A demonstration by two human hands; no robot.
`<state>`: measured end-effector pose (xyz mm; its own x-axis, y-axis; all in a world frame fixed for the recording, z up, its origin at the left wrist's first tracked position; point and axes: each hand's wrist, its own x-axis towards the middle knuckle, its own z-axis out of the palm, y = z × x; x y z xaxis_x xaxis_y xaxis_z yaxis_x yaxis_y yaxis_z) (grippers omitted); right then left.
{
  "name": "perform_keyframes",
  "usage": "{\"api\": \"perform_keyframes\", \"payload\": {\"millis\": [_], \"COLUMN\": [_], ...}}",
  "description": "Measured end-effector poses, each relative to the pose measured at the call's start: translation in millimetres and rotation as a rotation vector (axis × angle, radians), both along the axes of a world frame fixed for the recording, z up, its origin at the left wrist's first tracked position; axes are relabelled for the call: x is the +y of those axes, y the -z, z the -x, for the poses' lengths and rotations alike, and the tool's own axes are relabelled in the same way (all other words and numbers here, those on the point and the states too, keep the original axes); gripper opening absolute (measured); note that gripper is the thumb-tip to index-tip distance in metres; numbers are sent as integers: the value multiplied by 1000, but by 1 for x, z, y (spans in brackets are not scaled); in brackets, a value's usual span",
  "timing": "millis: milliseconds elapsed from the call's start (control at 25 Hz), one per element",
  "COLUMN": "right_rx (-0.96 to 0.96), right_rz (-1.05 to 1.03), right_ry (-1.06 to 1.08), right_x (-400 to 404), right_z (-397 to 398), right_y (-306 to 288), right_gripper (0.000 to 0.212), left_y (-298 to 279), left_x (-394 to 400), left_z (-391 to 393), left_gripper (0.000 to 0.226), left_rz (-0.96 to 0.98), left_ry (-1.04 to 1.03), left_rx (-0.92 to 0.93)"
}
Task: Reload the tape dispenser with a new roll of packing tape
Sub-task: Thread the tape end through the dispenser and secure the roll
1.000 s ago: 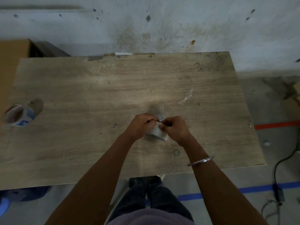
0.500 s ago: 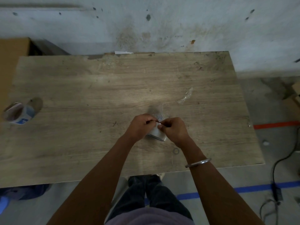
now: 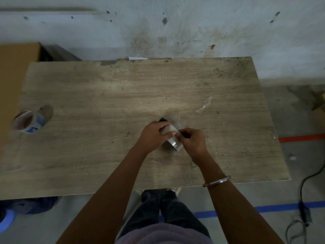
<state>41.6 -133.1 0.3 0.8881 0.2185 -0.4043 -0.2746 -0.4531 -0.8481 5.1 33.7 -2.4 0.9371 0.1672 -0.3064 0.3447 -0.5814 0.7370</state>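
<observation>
Mid-surface (image 3: 123,95), near the front edge: clear tape roll (image 3: 173,138) held between both hands, a dark part, likely the dispenser (image 3: 162,119), just showing behind the left hand. Cannot tell whether the roll already sits on it. Left hand (image 3: 154,134) wrapped over the roll's top and left side, grip closed around it, steadying. Right hand (image 3: 193,141) touching the roll's right side, fingertips pinched narrow at the roll's upper edge, apparently on the loose tape end; the end itself too small and too clear to confirm.

Step in hand, as a judgement: finding and lifting the free end of the new tape, a middle stage of the reload. Next move calls for peeling the end free without tearing or letting it fold back on itself, then drawing it out toward the dispenser's slot and blade while the left keeps the roll from spinning.

Elsewhere: second roll (image 3: 26,123) with a blue label well apart at the far left; crumpled clear wrapper (image 3: 204,106) near, to the right and behind.
</observation>
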Motion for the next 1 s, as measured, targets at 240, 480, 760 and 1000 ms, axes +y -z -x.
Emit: {"api": "perform_keyframes", "payload": {"millis": [240, 480, 760, 1000], "right_rx": [160, 86, 88, 86], "right_rz": [10, 106, 101, 77], "right_ry": [-123, -151, -128, -130], "right_x": [-1, 0, 0, 0], "right_z": [-10, -13, -14, -13], "right_y": [-8, -6, -5, -6], "right_gripper": [14, 14, 17, 15], "left_y": [4, -3, 8, 19], "left_x": [-8, 5, 3, -6], "left_z": [-2, -11, -8, -3], "left_gripper": [43, 35, 26, 43], "left_rz": [-46, -90, -31, -83], "left_ry": [-43, 147, 79, -17], "left_rx": [-4, -23, -118, -141]}}
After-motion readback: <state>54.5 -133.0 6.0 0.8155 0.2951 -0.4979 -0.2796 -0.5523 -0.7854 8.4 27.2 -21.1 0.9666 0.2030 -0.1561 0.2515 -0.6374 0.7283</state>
